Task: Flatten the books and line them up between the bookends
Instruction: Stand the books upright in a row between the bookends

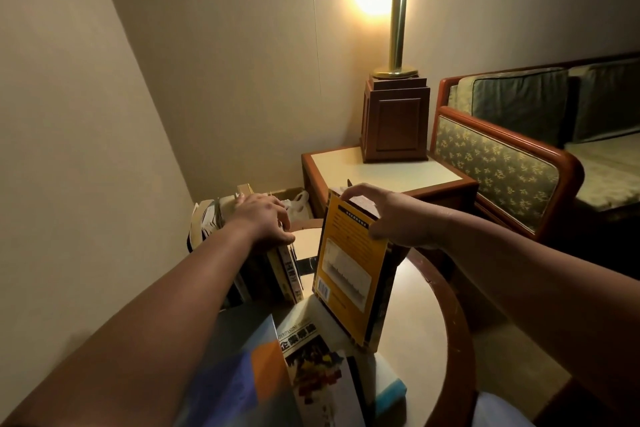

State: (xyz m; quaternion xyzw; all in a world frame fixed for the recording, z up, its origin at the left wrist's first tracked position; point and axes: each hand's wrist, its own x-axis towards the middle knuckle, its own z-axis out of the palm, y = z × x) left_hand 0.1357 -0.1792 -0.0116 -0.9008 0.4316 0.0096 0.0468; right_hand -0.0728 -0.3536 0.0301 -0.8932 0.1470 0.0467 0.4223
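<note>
Grip of right hand (391, 218) on yellow book (349, 274) top (left hand (263, 218) over row (277, 270))

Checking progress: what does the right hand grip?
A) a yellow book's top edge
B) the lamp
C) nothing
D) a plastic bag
A: the right hand pinches the top edge of the standing yellow book.

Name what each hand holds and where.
Right hand grips the yellow book by its top edge. Left hand lies atop the standing books; grip unclear.
</note>
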